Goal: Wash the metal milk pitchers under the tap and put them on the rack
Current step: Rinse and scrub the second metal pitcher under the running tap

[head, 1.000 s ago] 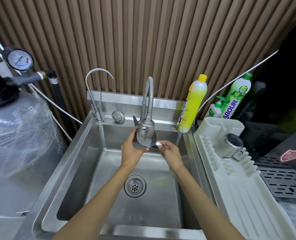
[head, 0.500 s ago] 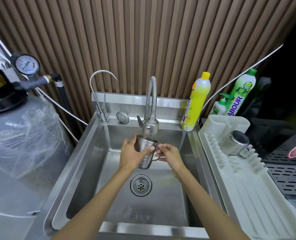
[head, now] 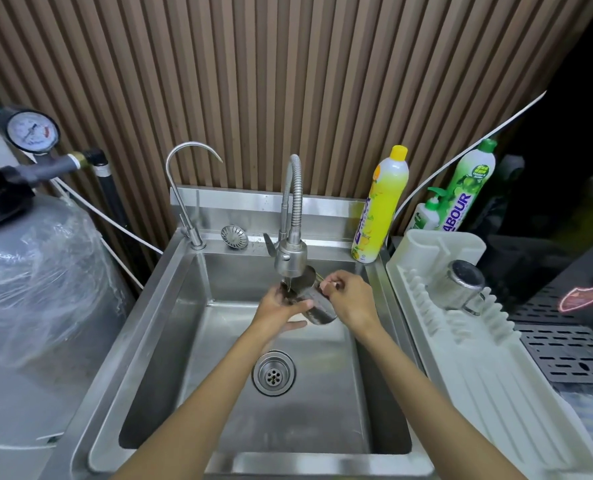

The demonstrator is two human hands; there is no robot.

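From the head camera: over the sink (head: 191, 282), right under the tap (head: 290, 259), the milk pitcher (head: 319, 308) sat tilted between both hands. The left hand (head: 276, 308) cupped its body, thumb across the side and fingers (head: 296, 326) curled beneath. The right hand (head: 352, 299) gripped the handle side, fingers (head: 331, 282) bent tight around it. Off to the right on the counter, a second pitcher (head: 456, 285) lay on its side in the white rack (head: 468, 368). Behind it stood a green bottle (head: 470, 188), and a yellow bottle (head: 381, 206) stood at the sink's back corner.
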